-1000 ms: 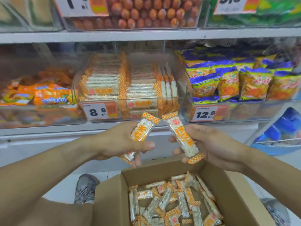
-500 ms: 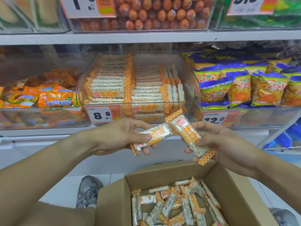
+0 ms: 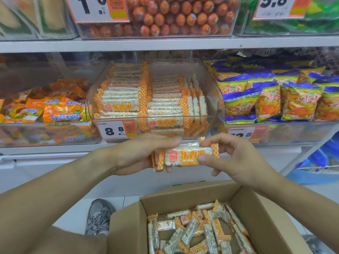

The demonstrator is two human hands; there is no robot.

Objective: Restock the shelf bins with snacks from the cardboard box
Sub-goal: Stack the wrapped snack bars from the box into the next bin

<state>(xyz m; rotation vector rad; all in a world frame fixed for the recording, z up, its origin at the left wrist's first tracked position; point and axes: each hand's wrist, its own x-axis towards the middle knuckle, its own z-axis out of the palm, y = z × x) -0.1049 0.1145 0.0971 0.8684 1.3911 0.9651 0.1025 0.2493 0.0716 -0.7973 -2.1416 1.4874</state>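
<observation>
The two rice crispy bars point(image 3: 185, 154), held apart a second ago, are now stacked flat just below the clear shelf bin point(image 3: 154, 99), gripped by left hand point(image 3: 145, 154) fingers and pinched by right hand point(image 3: 236, 158) fingers, ready for binning.

Snack bar point(image 3: 185, 154) held by both hands: wrapper reads 东香米 in orange, with a red square seal to its left, too small to read. Same 东香米 print on the stacked bars in the middle clear bin point(image 3: 156, 99), front left stack and lower right stack. Price tag point(image 3: 116, 129) on that bin: "8.8", with a QR code on its orange part. Tag on the right bin point(image 3: 245, 133): partly hidden by a finger, reads "12.8". Upper shelf tags: left one point(image 3: 97, 8) shows "1" and "0", cropped; right one point(image 3: 275, 5) "5.8". Yellow-blue bags point(image 3: 267, 101) carry 咪咪 in red. Orange packets point(image 3: 62, 112) on the left have white characters, not legible.
</observation>
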